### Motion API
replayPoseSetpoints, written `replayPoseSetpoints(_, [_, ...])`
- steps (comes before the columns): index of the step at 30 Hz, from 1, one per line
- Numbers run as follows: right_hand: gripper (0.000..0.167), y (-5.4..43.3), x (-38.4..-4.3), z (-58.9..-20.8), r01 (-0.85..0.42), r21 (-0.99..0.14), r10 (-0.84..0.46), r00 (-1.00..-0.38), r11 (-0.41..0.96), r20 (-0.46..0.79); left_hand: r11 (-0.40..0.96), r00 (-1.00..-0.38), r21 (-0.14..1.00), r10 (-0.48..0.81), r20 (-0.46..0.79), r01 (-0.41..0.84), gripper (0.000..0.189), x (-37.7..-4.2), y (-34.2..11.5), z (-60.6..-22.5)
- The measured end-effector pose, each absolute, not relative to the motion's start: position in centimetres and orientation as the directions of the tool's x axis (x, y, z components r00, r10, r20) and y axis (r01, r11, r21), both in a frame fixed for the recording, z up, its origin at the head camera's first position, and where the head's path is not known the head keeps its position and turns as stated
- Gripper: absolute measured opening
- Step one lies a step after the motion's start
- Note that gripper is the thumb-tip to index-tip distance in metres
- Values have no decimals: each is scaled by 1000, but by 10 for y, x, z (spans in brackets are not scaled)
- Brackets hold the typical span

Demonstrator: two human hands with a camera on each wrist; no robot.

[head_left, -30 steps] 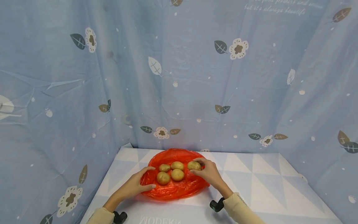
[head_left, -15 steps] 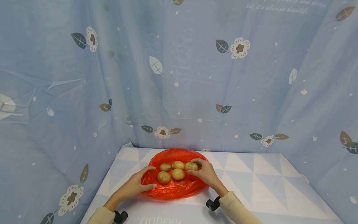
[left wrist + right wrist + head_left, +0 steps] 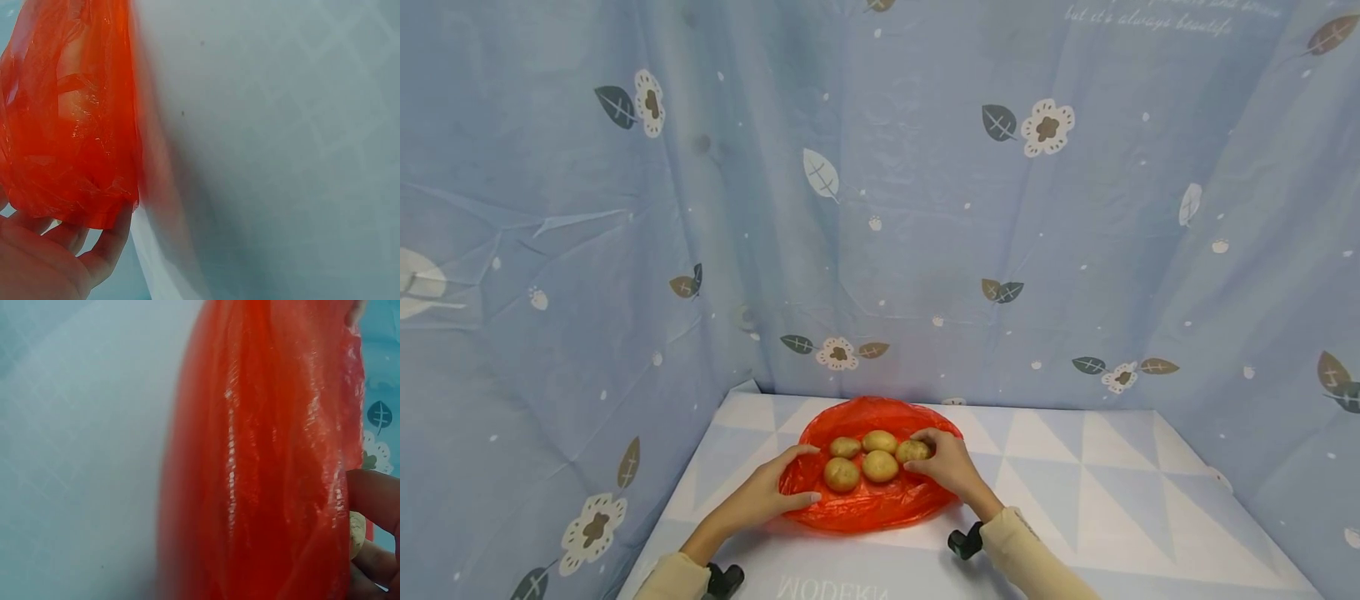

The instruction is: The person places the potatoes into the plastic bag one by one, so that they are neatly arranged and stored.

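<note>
A red plastic bag [image 3: 865,518] lies spread open on the table, its rim standing up around several yellow-brown potatoes. My left hand [image 3: 775,487] holds the bag's left end, thumb at the front and fingers farther back; in the left wrist view its fingers curve around the red film [image 3: 75,144]. At the right of the group, my right hand [image 3: 951,464] pinches a potato [image 3: 913,451] between thumb and fingers. This potato sits close beside a back potato [image 3: 880,442] and a front potato [image 3: 880,466]. Two others, a smaller potato [image 3: 846,447] and a rounder potato [image 3: 842,474], lie nearer my left hand.
The table [image 3: 1075,517] wears a white and pale blue triangle-patterned cover with printed lettering near the front. A blue curtain [image 3: 925,208] with leaves and flowers hangs behind it and along both sides. Black wrist mounts [image 3: 966,540] stick out below both forearms.
My right hand has brought its potato left and slightly toward me, closer to the other potatoes. The left hand has stayed at the bag's left end.
</note>
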State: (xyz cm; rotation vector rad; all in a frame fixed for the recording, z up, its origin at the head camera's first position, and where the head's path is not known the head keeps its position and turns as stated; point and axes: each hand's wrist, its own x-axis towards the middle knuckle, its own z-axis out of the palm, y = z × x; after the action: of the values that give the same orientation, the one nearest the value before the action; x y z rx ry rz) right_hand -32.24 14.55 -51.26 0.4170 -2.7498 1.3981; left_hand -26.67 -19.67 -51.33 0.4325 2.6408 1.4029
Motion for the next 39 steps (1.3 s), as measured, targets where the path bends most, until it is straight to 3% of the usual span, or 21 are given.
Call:
replayPoseSetpoints(27, [42, 145, -331, -527, -187, -772, -206, -976, 607, 74, 514, -952, 839, 306, 13, 177, 71, -263, -195, -508])
replayPoseSetpoints(39, [41, 152, -328, -522, -265, -769, -259, -957, 582, 133, 523, -956, 836, 292, 12, 170, 72, -266, -197, -509])
